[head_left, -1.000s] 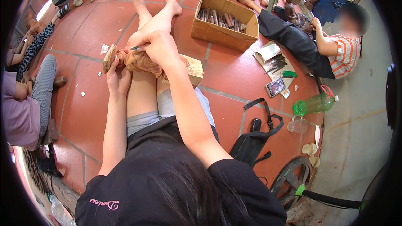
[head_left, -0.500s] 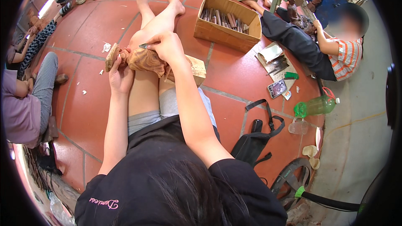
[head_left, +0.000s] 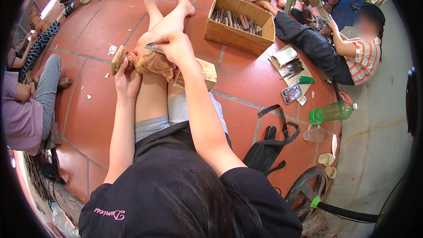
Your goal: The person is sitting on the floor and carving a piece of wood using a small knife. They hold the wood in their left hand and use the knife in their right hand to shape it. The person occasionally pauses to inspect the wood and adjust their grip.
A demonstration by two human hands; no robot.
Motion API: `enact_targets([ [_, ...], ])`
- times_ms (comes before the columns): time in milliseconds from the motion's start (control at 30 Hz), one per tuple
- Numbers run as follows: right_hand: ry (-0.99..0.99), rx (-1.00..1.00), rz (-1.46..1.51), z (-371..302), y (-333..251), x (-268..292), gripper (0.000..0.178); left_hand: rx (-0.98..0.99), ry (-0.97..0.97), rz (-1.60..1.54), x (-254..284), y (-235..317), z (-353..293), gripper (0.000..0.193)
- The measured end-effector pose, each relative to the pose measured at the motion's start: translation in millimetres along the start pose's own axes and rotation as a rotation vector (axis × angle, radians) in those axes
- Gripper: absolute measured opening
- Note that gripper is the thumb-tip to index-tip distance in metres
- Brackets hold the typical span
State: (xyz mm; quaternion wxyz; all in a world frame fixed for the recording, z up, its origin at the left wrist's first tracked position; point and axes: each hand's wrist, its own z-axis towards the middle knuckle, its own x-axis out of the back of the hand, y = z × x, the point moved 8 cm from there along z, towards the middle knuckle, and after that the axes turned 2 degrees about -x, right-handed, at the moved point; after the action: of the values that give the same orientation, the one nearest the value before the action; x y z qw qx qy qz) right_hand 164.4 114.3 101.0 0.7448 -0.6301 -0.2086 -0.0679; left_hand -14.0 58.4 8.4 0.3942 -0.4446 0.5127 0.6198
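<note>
The carved wooden piece [head_left: 154, 65], rounded and brown with swirling grain, lies over the thighs [head_left: 150, 99]. The left forearm [head_left: 121, 134] reaches straight forward, the right forearm [head_left: 204, 105] slants inward. The left hand [head_left: 127, 83] grips the carving near its flat end; the right hand [head_left: 177, 50] is closed round a small metal tool [head_left: 152, 46] at its upper edge. Beyond stands a cardboard box [head_left: 235, 42]

Pink cursive lettering [head_left: 109, 213], a single word, runs across the left side of the black shirt [head_left: 176, 185]. To the right of the shirt, a dark ring-shaped object [head_left: 294, 189] bears faint marks on its rim, too small to read.
</note>
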Motion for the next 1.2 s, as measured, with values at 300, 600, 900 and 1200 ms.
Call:
enact_targets([
  [300,-0.067,0.086,0.023,-12,-33,-2,0.019,-0.029,0.035,0.017,2,4,-1,0.027],
  [600,-0.034,0.042,-0.037,-3,-13,-3,0.018,-0.022,0.059,-0.012,6,3,0,0.029],
  [900,-0.041,0.019,-0.009,-3,-9,-1,0.019,-0.008,0.003,-0.036,-2,1,-1,0.029],
  [1200,-0.036,-0.007,-0.025,4,11,-5,0.018,0.009,-0.014,-0.062,-5,-2,-1,0.029],
])
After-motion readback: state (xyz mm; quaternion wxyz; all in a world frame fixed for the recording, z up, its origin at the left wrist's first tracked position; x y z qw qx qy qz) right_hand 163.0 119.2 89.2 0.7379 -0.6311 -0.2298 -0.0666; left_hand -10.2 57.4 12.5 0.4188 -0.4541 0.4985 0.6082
